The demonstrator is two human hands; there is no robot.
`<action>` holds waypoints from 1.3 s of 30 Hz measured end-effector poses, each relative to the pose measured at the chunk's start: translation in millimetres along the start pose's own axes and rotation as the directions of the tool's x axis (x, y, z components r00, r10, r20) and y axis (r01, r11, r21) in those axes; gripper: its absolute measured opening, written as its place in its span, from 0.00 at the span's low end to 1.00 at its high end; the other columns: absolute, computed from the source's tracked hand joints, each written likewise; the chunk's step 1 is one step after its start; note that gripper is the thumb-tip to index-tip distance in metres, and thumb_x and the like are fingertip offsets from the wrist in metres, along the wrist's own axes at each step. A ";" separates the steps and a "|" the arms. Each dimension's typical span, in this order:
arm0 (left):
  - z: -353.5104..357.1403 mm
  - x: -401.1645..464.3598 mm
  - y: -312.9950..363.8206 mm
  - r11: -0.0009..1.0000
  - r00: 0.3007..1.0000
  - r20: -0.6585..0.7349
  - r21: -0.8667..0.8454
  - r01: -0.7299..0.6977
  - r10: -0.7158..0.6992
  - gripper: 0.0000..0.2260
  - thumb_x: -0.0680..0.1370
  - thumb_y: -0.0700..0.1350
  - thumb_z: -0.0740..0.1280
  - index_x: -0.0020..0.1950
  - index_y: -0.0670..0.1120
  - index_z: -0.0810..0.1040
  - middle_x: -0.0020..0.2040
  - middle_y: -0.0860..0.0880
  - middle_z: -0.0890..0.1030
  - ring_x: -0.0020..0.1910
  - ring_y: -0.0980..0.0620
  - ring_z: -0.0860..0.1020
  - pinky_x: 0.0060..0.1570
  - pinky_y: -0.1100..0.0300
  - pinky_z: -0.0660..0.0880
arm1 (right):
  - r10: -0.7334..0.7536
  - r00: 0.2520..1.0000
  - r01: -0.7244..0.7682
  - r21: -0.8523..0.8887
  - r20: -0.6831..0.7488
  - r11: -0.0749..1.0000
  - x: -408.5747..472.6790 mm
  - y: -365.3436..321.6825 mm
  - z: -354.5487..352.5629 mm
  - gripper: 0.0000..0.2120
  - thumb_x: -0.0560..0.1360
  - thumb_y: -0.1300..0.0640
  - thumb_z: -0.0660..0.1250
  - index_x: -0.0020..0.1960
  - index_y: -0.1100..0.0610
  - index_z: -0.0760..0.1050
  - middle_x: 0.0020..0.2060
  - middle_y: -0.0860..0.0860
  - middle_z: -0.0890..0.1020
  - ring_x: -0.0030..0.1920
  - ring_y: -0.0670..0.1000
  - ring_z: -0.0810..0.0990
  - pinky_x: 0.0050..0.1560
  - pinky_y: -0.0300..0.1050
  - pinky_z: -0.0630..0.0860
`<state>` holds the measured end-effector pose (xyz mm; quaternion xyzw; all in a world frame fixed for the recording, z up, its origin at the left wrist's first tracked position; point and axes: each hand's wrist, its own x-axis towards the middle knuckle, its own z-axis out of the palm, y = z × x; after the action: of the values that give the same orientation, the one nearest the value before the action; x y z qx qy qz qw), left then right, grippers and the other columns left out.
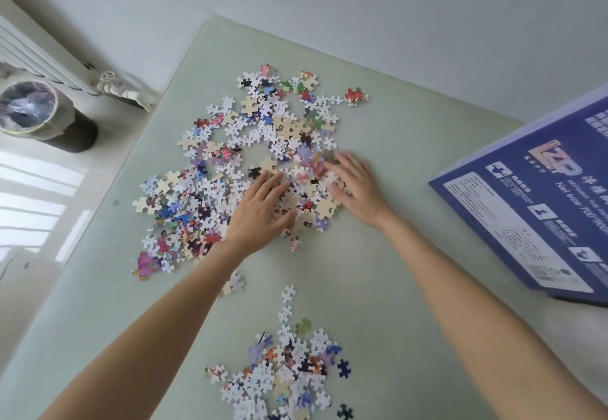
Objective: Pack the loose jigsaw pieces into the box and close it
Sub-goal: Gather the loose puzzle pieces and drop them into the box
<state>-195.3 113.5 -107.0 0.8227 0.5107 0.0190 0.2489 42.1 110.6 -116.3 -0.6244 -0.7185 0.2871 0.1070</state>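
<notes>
Outwardly, at the far left, off the table at about nine o'clock, a lined waste bin (28, 110) is seen beneath a radiator (39, 58); neither belongs to the task. Moving right, the pale green table (378, 255) carries the main scatter of jigsaw pieces (230, 156), spread from roughly nine to twelve o'clock of the table's centre, many lying white side up. A smaller pile of pieces (286, 377) lies at six o'clock, near the table's close edge and well apart from the main scatter.

The left hand (260, 212) is laid flat on the near right part of the main scatter, fingers extended and spread, nothing gripped. Just beside it, at about one o'clock from it, the right hand (355, 186) is likewise pressed palm down on the pieces with straight fingers, holding nothing. A cluster of pieces lies between the two hands, so a raking or gathering step is judged to be in hand.

Farther right, at three o'clock, the blue box (533, 209) is seen tilted, its printed face towards the camera; whether it is open cannot be told.

The pieces are judged light, thin and stiff card, prone to sliding on the smooth tabletop and to slipping between the fingers. They would best be swept into a heap and scooped up from both sides with cupped palms, not pinched singly. The box is judged light and rigid, best taken by its edges.
</notes>
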 end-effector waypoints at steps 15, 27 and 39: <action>-28.3 -82.6 -15.2 0.955 0.993 -0.078 -0.274 -0.110 0.092 0.24 0.77 0.58 0.51 0.50 0.42 0.79 0.44 0.48 0.82 0.38 0.57 0.78 0.43 0.61 0.79 | -0.195 0.981 0.189 0.196 0.011 0.962 -85.8 -65.3 13.5 0.18 0.76 0.46 0.58 0.45 0.56 0.81 0.60 0.50 0.78 0.61 0.44 0.69 0.65 0.49 0.66; -68.5 124.5 -94.1 0.988 0.945 -0.295 -0.100 0.119 -0.144 0.27 0.79 0.57 0.57 0.75 0.48 0.56 0.75 0.50 0.57 0.75 0.51 0.53 0.73 0.51 0.49 | 0.185 0.919 -0.208 -0.030 -0.348 0.978 86.1 25.4 -42.2 0.23 0.79 0.52 0.59 0.72 0.54 0.63 0.74 0.57 0.59 0.75 0.59 0.53 0.74 0.51 0.48; -64.7 223.3 -90.3 0.993 0.991 -0.079 0.050 -0.104 0.108 0.27 0.79 0.61 0.46 0.76 0.52 0.51 0.76 0.52 0.52 0.75 0.53 0.47 0.72 0.54 0.41 | 0.030 0.997 -0.040 -0.137 -0.071 0.990 201.1 0.8 -38.8 0.24 0.81 0.45 0.47 0.76 0.48 0.51 0.76 0.47 0.52 0.76 0.52 0.46 0.73 0.52 0.39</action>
<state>-182.1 360.5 -138.8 0.8527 0.4764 0.0540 0.2076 22.9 314.3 -126.4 -0.6524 -0.7215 0.2167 0.0832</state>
